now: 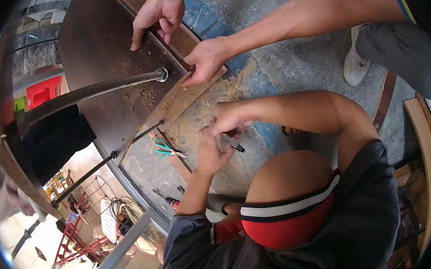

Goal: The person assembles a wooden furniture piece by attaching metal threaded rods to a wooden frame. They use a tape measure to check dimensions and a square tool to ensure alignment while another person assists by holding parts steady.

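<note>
My left hand (pixel 209 152) and my right hand (pixel 228 119) meet over the floor, fingers curled in. A small grey object with a dark green tip (pixel 234 143) sticks out of my left hand; its kind is unclear. What my right fingers hold is hidden. Teal-handled scissors (pixel 164 147) lie left of my hands, across a narrow wood strip. Beyond stands a dark brown board (pixel 100 57) with threaded metal rods (pixel 100 89) through it and sawdust on it. A co-worker's two hands (pixel 205 59) rest at the board's edge.
My bare knee (pixel 289 176) rises below my forearms. A red and black power tool (pixel 170 201) lies near my left forearm. Cables (pixel 123 210) and a red metal frame (pixel 74 241) are at lower left. Curved wood pieces (pixel 425 158) stand at right. Sawdust (pixel 237 85) covers some grey floor.
</note>
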Demonstrator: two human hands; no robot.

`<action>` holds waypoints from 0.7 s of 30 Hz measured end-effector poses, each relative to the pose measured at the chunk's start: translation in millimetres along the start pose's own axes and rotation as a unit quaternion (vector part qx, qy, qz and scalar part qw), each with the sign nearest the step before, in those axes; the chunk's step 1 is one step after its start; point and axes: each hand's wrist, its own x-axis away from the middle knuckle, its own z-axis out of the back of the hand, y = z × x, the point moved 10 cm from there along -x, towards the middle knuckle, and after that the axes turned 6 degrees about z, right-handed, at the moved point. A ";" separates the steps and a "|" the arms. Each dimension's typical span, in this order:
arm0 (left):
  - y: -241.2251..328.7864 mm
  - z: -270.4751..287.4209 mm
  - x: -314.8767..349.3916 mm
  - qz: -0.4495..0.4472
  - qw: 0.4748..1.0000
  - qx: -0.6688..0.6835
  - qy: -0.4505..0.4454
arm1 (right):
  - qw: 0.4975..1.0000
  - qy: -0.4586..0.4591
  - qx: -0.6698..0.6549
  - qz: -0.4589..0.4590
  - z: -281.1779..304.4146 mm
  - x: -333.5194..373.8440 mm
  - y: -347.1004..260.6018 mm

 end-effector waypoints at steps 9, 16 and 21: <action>16.5 43.4 -23.3 -0.042 0.997 0.061 -0.014 | 0.992 0.051 -0.067 0.091 -3.1 26.7 -95.5; -19.1 51.2 -18.8 0.019 0.969 0.197 0.151 | 0.983 -0.010 -0.117 0.142 -3.2 28.0 -121.4; -6.3 73.2 -35.3 0.081 0.897 0.324 0.290 | 0.877 0.319 -0.056 0.355 39.7 28.8 -66.9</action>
